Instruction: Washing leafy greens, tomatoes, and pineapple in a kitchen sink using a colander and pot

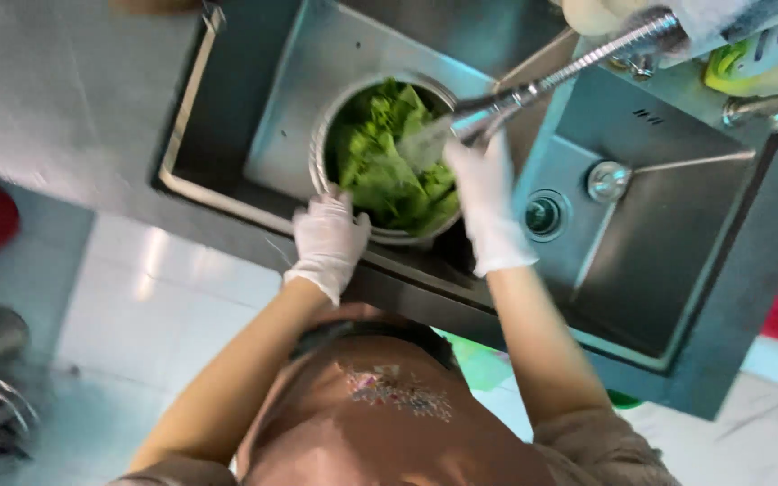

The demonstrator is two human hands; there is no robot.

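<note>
- Lettuce leaves (380, 162) sit in a round steel bowl (321, 153), and the bowl stands in the left basin of a double stainless sink (272, 117).
- Our left hand (328, 241), in a white glove, grips the near rim of the bowl, fingers curled over the edge, thumb side outward.
- Our right hand (488, 211), also gloved, is closed round the head of the pull-out spray faucet (506, 99), fingers wrapped, nozzle aimed down into the bowl.
- Water spray shows as a pale blur over the greens just below the nozzle.
- Step as we read it: rinsing the greens, bowl steadied with one hand, spray directed with the other.
- Our judgement on any further move: it needs the bowl kept level and the spray kept inside the rim, since the nozzle sits close to the far edge; splash over the divider looks possible.
- Right basin is bare steel, with a drain (544, 214) and a round plug on a chain-like rod (607, 180) beside it.
- Dish soap bottle (758, 58), yellow-green, stands on the back ledge near the faucet base.
- Counter around the sink is pale grey; floor below is white glossy tile.
- Dark metal objects lie at lower left of the floor, too blurred to identify; red shapes at both side edges, unclear.
</note>
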